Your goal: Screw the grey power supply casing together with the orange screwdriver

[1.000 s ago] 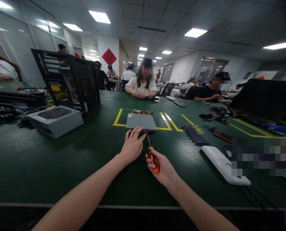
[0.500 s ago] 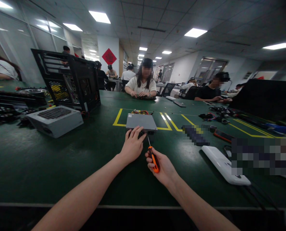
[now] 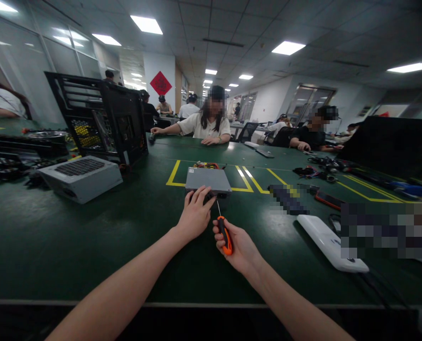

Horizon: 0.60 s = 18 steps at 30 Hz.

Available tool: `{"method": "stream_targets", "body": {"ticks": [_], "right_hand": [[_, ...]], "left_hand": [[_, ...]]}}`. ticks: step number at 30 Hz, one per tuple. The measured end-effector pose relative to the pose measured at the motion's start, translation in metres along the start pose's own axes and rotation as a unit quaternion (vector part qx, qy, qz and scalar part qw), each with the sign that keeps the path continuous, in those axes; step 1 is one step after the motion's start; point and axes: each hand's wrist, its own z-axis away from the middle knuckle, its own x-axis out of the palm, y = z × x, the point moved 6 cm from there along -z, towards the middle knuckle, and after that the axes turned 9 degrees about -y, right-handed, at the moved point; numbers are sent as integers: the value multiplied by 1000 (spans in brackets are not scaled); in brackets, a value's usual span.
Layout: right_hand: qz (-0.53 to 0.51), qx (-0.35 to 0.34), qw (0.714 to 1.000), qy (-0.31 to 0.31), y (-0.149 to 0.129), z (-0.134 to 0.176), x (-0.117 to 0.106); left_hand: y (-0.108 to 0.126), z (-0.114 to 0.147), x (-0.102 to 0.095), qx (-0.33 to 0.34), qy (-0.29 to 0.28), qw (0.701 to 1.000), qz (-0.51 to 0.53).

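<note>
Right fingers (image 3: 219, 237) around screwdriver (image 3: 226, 242); left fingers (image 3: 197, 195) apart on box (image 3: 209, 178)

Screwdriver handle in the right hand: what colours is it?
The screwdriver handle is orange and black, seen in the head view.

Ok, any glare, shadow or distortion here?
In the head view, ceiling lights blow out white; glare pales the green table right of the right hand; the front of the grey metal box is dark; the black computer case leans, perhaps from lens distortion.
</note>
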Motion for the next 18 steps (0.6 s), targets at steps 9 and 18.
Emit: {"method": "stream_targets", "body": {"ticks": [9, 18], "right_hand": [[-1, -6, 1000, 8, -1, 0, 1], [4, -14, 1000, 13, -1, 1, -2]], "left_hand": [[2, 0, -1, 5, 0, 1000, 0], [2, 0, 0, 5, -2, 1000, -10]]}}
